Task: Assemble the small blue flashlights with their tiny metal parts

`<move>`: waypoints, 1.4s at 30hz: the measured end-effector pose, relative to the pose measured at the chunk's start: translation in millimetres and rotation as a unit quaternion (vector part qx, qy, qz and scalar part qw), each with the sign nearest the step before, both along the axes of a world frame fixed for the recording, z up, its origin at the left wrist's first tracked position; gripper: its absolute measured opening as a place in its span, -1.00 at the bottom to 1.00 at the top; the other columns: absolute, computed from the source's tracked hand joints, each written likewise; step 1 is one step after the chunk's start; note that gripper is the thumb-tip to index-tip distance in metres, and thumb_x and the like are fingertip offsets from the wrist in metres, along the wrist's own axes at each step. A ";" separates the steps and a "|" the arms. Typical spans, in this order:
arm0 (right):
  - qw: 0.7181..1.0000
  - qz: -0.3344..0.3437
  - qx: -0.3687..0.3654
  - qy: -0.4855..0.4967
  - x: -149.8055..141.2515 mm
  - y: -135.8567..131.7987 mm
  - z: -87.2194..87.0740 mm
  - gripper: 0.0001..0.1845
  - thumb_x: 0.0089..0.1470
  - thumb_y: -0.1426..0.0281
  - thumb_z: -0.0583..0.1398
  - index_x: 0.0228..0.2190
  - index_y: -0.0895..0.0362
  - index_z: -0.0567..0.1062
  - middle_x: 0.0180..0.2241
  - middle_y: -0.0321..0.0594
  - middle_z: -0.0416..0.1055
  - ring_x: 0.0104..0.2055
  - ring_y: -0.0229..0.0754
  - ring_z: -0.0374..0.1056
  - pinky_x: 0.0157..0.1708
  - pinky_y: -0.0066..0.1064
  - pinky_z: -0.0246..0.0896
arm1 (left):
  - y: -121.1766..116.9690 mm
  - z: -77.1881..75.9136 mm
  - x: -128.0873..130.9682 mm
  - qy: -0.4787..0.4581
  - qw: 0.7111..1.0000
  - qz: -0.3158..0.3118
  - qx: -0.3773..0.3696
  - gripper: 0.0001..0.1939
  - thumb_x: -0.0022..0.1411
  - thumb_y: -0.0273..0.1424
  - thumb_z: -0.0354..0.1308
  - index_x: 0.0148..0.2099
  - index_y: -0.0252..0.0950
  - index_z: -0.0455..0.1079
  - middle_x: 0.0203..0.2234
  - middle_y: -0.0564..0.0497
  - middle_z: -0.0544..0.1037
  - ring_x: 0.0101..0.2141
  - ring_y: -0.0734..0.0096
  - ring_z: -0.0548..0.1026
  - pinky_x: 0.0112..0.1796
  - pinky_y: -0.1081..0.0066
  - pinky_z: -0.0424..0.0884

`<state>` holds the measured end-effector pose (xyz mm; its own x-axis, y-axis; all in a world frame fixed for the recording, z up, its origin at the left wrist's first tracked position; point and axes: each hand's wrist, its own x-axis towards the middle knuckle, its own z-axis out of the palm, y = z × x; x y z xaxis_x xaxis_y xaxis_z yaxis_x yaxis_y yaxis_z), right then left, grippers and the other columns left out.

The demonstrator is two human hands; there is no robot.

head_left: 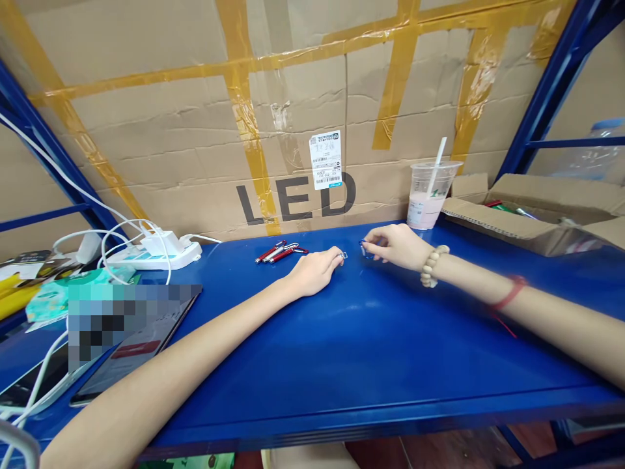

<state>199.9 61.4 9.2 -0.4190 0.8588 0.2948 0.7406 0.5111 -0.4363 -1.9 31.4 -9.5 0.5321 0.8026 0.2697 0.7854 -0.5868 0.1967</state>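
My left hand rests on the blue shelf top, fingers curled round a small silver metal clip at its fingertips. My right hand, with a bead bracelet on the wrist, pinches a small blue piece just to the right of it. The two hands lie a few centimetres apart. A little pile of red and silver pen-like keychain sticks lies to the left of my left hand.
A plastic cup of pink drink with a straw stands at the back right beside an open cardboard box. A white power strip with plugs and cables sits at the back left. A tablet and packets lie at the left. A cardboard wall closes the back.
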 end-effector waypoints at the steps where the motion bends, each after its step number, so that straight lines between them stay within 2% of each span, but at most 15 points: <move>1: 0.997 0.031 -0.036 0.066 -3.1 -0.9 -1.9 -0.77 0.01 0.28 0.09 -0.39 0.19 0.44 -0.44 -0.18 0.46 -0.45 -0.23 0.41 -0.43 -0.36 0.37 | -0.7 0.5 -0.1 -0.011 1.000 0.001 -0.005 -0.71 0.32 -0.27 -0.32 -0.19 -0.22 0.20 -0.38 0.05 0.46 -0.35 0.37 0.44 -0.32 0.40 0.31; 3: 0.978 0.082 -0.090 0.170 -10.4 -3.4 -7.1 -0.73 -0.02 0.25 0.12 -0.35 0.20 0.41 -0.39 -0.16 0.44 -0.40 -0.22 0.42 -0.45 -0.38 0.40 | -1.8 0.9 -0.4 -0.048 0.999 0.000 -0.013 -0.71 0.31 -0.23 -0.33 -0.19 -0.21 0.17 -0.45 0.08 0.43 -0.40 0.39 0.42 -0.36 0.42 0.29; 5: 0.958 0.118 -0.115 0.235 -17.1 -6.4 -12.5 -0.70 -0.07 0.24 0.17 -0.34 0.20 0.41 -0.37 -0.16 0.43 -0.35 -0.20 0.43 -0.44 -0.38 0.41 | -1.9 0.4 -1.1 -0.100 0.995 -0.002 -0.017 -0.69 0.30 -0.17 -0.32 -0.20 -0.21 0.14 -0.50 0.11 0.39 -0.43 0.42 0.40 -0.39 0.45 0.27; 8: 0.939 0.152 -0.128 0.282 -22.6 -10.9 -18.0 -0.70 -0.14 0.24 0.22 -0.38 0.20 0.41 -0.41 -0.18 0.44 -0.33 -0.17 0.44 -0.42 -0.39 0.42 | -0.7 -2.0 -2.2 -0.158 0.987 0.002 -0.019 -0.69 0.27 -0.13 -0.26 -0.26 -0.23 0.13 -0.54 0.12 0.36 -0.47 0.45 0.37 -0.40 0.46 0.24; 10: 0.938 0.158 -0.126 0.282 -23.3 -13.6 -19.4 -0.73 -0.17 0.26 0.24 -0.42 0.20 0.43 -0.46 -0.19 0.47 -0.34 -0.16 0.44 -0.43 -0.39 0.41 | 0.4 -3.6 -2.7 -0.168 0.986 -0.002 -0.019 -0.72 0.27 -0.16 -0.23 -0.31 -0.24 0.13 -0.57 0.13 0.35 -0.51 0.47 0.34 -0.39 0.46 0.23; 13: 0.951 0.141 -0.093 0.261 -22.7 -16.7 -19.2 -0.78 -0.18 0.29 0.24 -0.45 0.19 0.47 -0.51 -0.22 0.48 -0.41 -0.18 0.43 -0.48 -0.40 0.40 | 1.4 -5.2 -3.0 -0.178 0.984 -0.021 -0.017 -0.77 0.26 -0.22 -0.19 -0.36 -0.25 0.11 -0.61 0.15 0.32 -0.55 0.50 0.31 -0.42 0.47 0.21; 16: 0.968 0.109 -0.024 0.223 -22.5 -18.4 -18.7 -0.84 -0.15 0.34 0.21 -0.47 0.18 0.50 -0.53 -0.24 0.47 -0.48 -0.22 0.41 -0.50 -0.41 0.37 | 2.4 -6.4 -3.0 -0.196 0.980 -0.039 -0.005 -0.84 0.25 -0.29 -0.17 -0.34 -0.25 0.08 -0.62 0.16 0.28 -0.58 0.53 0.26 -0.47 0.50 0.17; 19: 0.977 0.101 0.039 0.181 -22.7 -18.3 -19.6 -0.87 -0.13 0.37 0.19 -0.48 0.17 0.49 -0.50 -0.24 0.48 -0.49 -0.24 0.41 -0.46 -0.41 0.35 | 3.4 -7.8 -3.0 -0.201 0.978 -0.046 0.031 -0.89 0.24 -0.35 -0.17 -0.32 -0.26 0.09 -0.60 0.15 0.24 -0.60 0.55 0.22 -0.49 0.51 0.13; 22: 0.976 0.110 0.071 0.173 -23.0 -17.2 -21.1 -0.84 -0.15 0.36 0.22 -0.43 0.16 0.47 -0.42 -0.24 0.49 -0.46 -0.25 0.41 -0.43 -0.42 0.34 | 3.4 -8.7 -2.9 -0.194 0.978 -0.049 0.052 -0.89 0.25 -0.35 -0.17 -0.30 -0.26 0.09 -0.57 0.14 0.22 -0.58 0.55 0.22 -0.48 0.51 0.14; 25: 0.979 0.118 0.085 0.146 -23.0 -17.1 -21.2 -0.70 -0.16 0.32 0.24 -0.30 0.15 0.47 -0.42 -0.24 0.48 -0.45 -0.26 0.40 -0.39 -0.42 0.32 | 2.1 -8.5 -2.6 -0.180 0.981 -0.054 0.051 -0.88 0.26 -0.33 -0.18 -0.29 -0.25 0.09 -0.56 0.13 0.22 -0.56 0.54 0.23 -0.49 0.52 0.13; 27: 0.982 0.130 0.097 0.098 -22.5 -17.3 -20.3 -0.68 -0.11 0.27 0.23 -0.26 0.14 0.48 -0.46 -0.26 0.48 -0.45 -0.26 0.38 -0.38 -0.43 0.29 | 1.4 -8.1 -2.4 -0.172 0.982 -0.053 0.052 -0.88 0.26 -0.33 -0.17 -0.29 -0.25 0.08 -0.55 0.13 0.23 -0.55 0.53 0.23 -0.48 0.52 0.14; 34: 0.971 0.190 0.130 -0.071 -16.3 -13.6 -20.6 -0.67 0.09 0.19 0.05 -0.39 0.16 0.48 -0.47 -0.22 0.42 -0.50 -0.29 0.26 -0.44 -0.45 0.14 | 2.9 -7.3 -2.0 -0.167 0.984 -0.052 0.025 -0.89 0.23 -0.33 -0.10 -0.30 -0.25 0.06 -0.54 0.14 0.22 -0.57 0.55 0.21 -0.48 0.52 0.14; 37: 0.966 0.208 0.118 -0.094 -15.5 -14.0 -21.2 -0.63 0.12 0.18 0.00 -0.39 0.16 0.46 -0.45 -0.21 0.39 -0.49 -0.29 0.24 -0.45 -0.45 0.09 | 2.2 -7.0 -2.0 -0.169 0.984 -0.055 0.023 -0.89 0.23 -0.32 -0.10 -0.31 -0.25 0.07 -0.54 0.14 0.23 -0.56 0.55 0.22 -0.48 0.52 0.14; 42: 0.973 0.187 0.097 -0.094 -19.7 -19.0 -19.2 -0.66 0.12 0.18 -0.01 -0.34 0.13 0.43 -0.44 -0.22 0.40 -0.47 -0.26 0.25 -0.46 -0.45 0.05 | 2.0 -7.5 -2.2 -0.157 0.986 -0.057 0.023 -0.90 0.25 -0.33 -0.13 -0.28 -0.25 0.07 -0.53 0.12 0.27 -0.56 0.53 0.26 -0.49 0.51 0.16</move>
<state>180.2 42.4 -10.0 -0.7536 0.5720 0.3239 0.5450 0.8192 -0.1788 -4.1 33.5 -17.0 0.5028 0.7256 0.4697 0.6192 -0.6815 0.3901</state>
